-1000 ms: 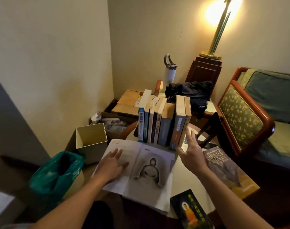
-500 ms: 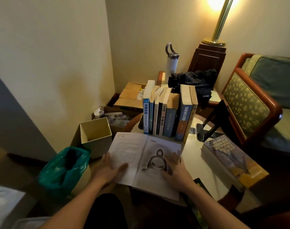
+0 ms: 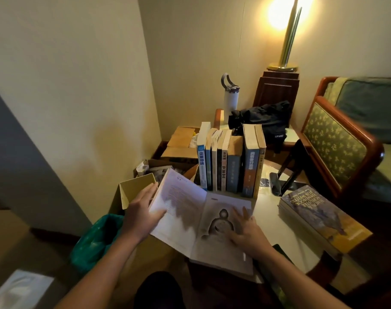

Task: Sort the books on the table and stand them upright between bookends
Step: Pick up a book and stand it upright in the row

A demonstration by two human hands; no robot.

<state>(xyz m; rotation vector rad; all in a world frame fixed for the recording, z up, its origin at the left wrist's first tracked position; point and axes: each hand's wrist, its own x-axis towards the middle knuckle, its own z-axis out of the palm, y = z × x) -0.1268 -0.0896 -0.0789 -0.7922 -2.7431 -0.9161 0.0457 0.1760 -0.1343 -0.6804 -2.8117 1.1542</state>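
Open book (image 3: 185, 210): left hand (image 3: 139, 212) grips its raised left half, right hand (image 3: 245, 233) lies flat, fingers straight, on right page.

Cream walls (image 3: 78, 85) meet in a corner. A brass lamp (image 3: 288, 41) glows warmly atop a dark wooden stand (image 3: 277, 90). At right, a wood-framed armchair (image 3: 337, 148) with green patterned upholstery sits beside a pale table (image 3: 270, 210). The floor (image 3: 52, 241) is dark, possibly carpeted.
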